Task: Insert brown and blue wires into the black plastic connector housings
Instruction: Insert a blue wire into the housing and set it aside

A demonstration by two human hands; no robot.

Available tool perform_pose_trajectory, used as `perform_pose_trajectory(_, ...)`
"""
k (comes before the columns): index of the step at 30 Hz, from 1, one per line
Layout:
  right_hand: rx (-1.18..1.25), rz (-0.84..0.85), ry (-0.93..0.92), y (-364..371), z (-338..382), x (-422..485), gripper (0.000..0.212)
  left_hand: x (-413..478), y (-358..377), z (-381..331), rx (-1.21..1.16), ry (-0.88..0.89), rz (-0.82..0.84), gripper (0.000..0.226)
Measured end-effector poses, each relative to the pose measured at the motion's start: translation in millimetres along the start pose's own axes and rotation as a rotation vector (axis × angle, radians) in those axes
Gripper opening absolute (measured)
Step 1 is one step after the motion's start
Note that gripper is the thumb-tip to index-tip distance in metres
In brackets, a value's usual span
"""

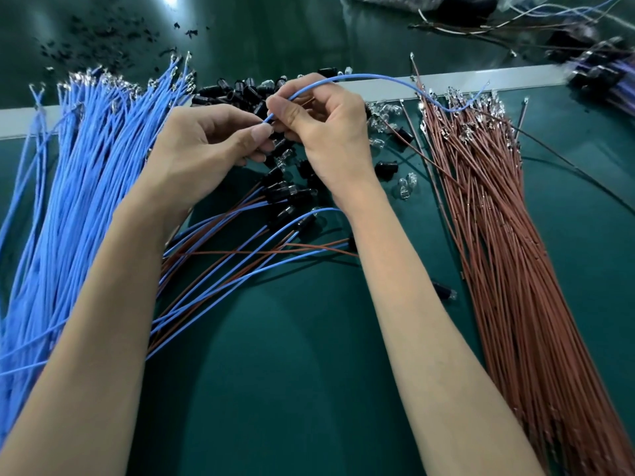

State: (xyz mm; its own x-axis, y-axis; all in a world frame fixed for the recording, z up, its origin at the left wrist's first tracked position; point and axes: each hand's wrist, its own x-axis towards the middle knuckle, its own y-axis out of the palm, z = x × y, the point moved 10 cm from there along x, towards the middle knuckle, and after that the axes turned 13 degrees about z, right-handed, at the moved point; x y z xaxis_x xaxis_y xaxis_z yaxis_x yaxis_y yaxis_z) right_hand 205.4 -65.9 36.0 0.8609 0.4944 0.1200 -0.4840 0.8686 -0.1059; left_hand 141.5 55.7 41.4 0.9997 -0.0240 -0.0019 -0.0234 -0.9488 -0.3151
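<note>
- The right hand [326,132] has a narrow grip: thumb and forefinger pinch one blue wire [360,76] close to its end, the other fingers curled under.
- The left hand [206,149] has a tight grip: thumb and fingertips close on a small black housing [274,128], mostly hidden by them. The wire's end meets it between the two hands.
- Both bare forearms reach forward over the table [309,389], which is smooth, dark green and slightly glossy.
- Under the wrists lie paired wires [240,269], thin blue and brown strands that end in black housings.
- On the left a thick blue bundle [86,187] fans out, its far ends tipped with small bright metal.
- On the right a thick brown bundle [498,262] lies the same way, with metal tips at its far end. The held wire arcs smoothly over to it and its far end rests there.
- Small clear glass bulbs [405,182] lie scattered between the right hand and the brown bundle.
- Just beyond the hands sits a heap of loose housings [240,91], stubby, round and shiny black.
- Behind the heap a pale flat strip [481,75] crosses the table.
- Beyond it, at far left, lie black scraps [103,39].
</note>
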Motion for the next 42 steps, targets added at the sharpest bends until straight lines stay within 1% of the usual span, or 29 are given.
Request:
perform_pose_trajectory(5,-0.017,0.002,0.019,1,-4,2,0.020,0,-3,1,0.017,0.011,-0.023,0.005)
perform_pose_trajectory(10,-0.037,0.056,0.048,6,-8,3,0.018,0,-3,0,0.058,0.013,-0.052,0.017)
perform_pose_trajectory(16,0.017,0.029,0.048,3,-10,1,0.015,-1,-6,3,0.054,-0.008,-0.081,0.020)
perform_pose_trajectory(22,0.085,-0.006,0.068,-2,-9,-1,0.015,-2,-6,2,0.005,-0.010,-0.064,0.015)
perform_pose_trajectory(27,0.119,-0.015,0.063,-4,-6,-1,0.016,-4,-6,2,-0.005,-0.014,-0.050,0.018)
perform_pose_trajectory(32,0.176,-0.124,-0.006,-22,3,-4,0.014,-3,-8,8,-0.032,-0.055,-0.041,0.014)
perform_pose_trajectory(35,0.239,-0.253,-0.050,-42,6,-8,0.015,-4,-6,16,-0.145,-0.084,-0.025,0.010)
perform_pose_trajectory(37,0.274,-0.327,-0.068,-54,7,-12,0.016,-3,-8,19,-0.201,-0.089,-0.054,0.012)
perform_pose_trajectory(38,0.300,-0.338,-0.071,-58,6,-13,0.016,-2,-11,21,-0.219,-0.093,-0.078,0.014)
perform_pose_trajectory(39,0.335,-0.310,-0.071,-58,6,-12,0.016,-1,-13,22,-0.235,-0.097,-0.097,0.016)
perform_pose_trajectory(40,0.360,-0.242,-0.067,-53,7,-10,0.015,-1,-15,23,-0.251,-0.100,-0.108,0.017)
perform_pose_trajectory(42,0.335,-0.063,-0.057,-37,10,-7,0.014,-1,-15,25,-0.254,-0.103,-0.110,0.016)
